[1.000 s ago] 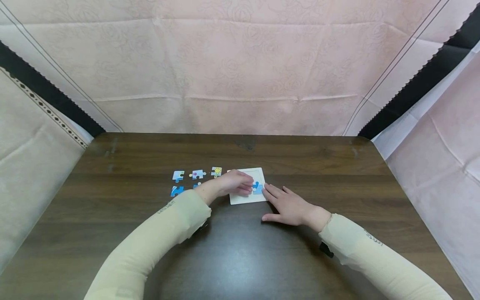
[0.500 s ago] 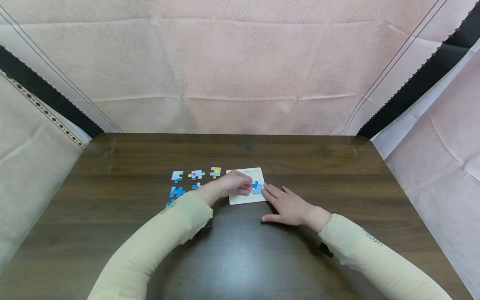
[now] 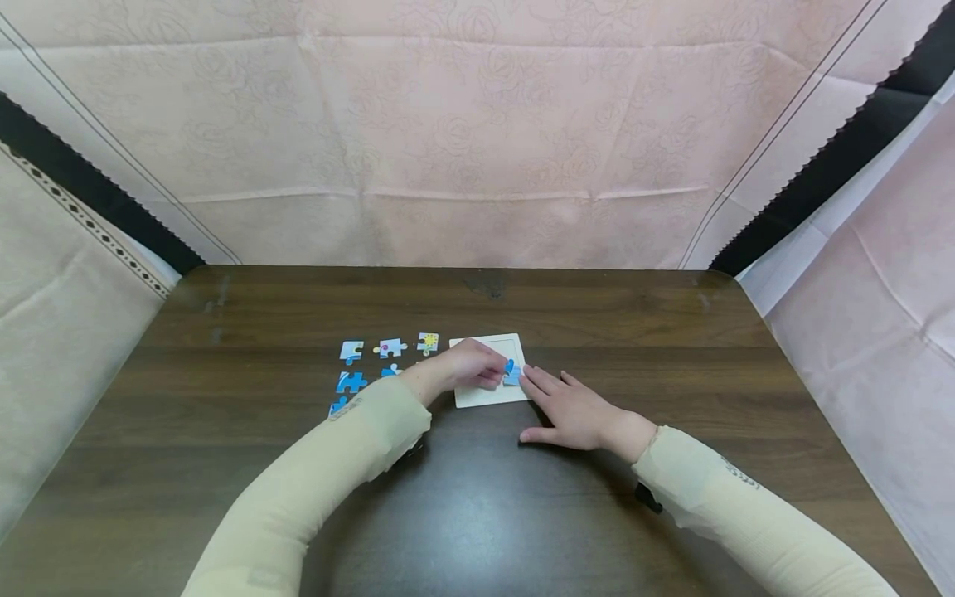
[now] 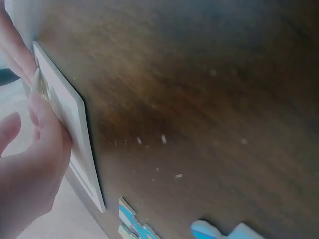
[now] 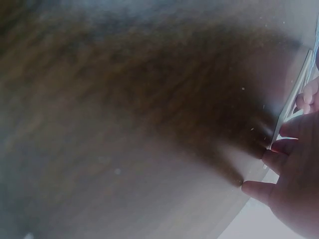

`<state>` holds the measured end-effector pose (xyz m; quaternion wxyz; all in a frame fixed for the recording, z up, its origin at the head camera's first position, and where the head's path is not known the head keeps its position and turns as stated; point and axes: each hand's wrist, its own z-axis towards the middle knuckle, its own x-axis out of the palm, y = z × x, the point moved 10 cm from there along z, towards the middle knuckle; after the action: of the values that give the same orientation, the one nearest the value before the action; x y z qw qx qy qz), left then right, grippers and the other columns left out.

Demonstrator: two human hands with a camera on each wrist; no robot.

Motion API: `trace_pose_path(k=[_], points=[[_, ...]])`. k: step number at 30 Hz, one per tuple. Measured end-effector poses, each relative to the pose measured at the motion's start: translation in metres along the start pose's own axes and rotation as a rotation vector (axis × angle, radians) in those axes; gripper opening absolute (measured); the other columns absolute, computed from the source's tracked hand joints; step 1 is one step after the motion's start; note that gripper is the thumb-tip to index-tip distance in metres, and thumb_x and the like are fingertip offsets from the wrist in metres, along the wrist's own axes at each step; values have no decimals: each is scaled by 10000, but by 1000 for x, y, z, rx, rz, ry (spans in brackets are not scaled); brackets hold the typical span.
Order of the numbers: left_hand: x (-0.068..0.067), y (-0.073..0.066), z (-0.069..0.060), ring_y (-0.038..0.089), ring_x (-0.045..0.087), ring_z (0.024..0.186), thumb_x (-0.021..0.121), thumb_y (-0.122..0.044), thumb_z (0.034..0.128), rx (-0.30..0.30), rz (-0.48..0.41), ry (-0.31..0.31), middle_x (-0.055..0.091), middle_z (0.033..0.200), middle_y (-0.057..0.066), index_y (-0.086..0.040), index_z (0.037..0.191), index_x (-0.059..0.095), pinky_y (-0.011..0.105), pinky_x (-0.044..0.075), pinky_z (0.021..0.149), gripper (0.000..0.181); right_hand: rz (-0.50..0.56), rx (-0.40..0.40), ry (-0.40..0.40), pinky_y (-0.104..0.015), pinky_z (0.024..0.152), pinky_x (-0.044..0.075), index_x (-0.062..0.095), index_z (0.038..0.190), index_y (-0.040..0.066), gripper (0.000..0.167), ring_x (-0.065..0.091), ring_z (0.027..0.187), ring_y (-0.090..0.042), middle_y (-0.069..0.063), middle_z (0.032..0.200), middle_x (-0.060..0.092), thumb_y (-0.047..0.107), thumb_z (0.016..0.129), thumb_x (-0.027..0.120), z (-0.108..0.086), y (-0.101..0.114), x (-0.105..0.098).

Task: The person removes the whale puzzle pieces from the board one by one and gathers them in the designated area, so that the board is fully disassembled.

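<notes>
A square white puzzle tray (image 3: 488, 398) lies on the brown table, with a blue jigsaw piece (image 3: 511, 375) at its right side. My left hand (image 3: 473, 365) reaches over the tray and pinches the piece between thumb and fingers. In the left wrist view the held piece (image 4: 36, 81) appears as a thin tilted edge above the tray (image 4: 79, 129). My right hand (image 3: 578, 413) is spread flat, its fingertips touching the tray's right edge and its thumb apart on the table. My left fingers partly cover the piece.
Left of the tray lie several loose jigsaw pieces, among them a sun piece (image 3: 428, 342), a pale blue piece (image 3: 391, 347) and a blue piece (image 3: 351, 381). My left forearm covers some of that area. A pale cloth (image 3: 477, 149) hangs behind the table (image 3: 477, 307).
My left hand has shifted slightly right at the blue piece, covering more of it. The right hand stays at the tray's edge.
</notes>
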<state>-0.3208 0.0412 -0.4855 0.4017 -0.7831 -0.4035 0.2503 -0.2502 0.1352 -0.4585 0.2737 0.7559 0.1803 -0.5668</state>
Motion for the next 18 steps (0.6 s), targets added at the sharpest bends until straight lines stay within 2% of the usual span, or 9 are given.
trace_pose_path(k=[6,12,18], points=[[-1,-4,1,58,547,567,543,-65,913,39,116,-56,564,668,16,87,1138,608,158,503,561,279,-9,-2,-4,-568,1116,237,260,1467,38,858,238,1424,-272,-146,1546,218,607,869,493,0,0,0],[-3,-3,2,57,572,512,571,-35,890,35,119,-108,594,646,32,98,1067,636,182,535,544,231,-12,-4,-1,-567,1112,246,259,1468,39,860,234,1425,-272,-144,1547,218,611,868,492,0,1,0],[-8,-5,-2,72,591,534,577,-33,891,27,111,-122,608,671,43,91,1085,633,192,544,558,237,-17,1,4,-566,1113,246,250,1470,37,869,223,1429,-275,-141,1549,211,617,867,487,1,1,0]])
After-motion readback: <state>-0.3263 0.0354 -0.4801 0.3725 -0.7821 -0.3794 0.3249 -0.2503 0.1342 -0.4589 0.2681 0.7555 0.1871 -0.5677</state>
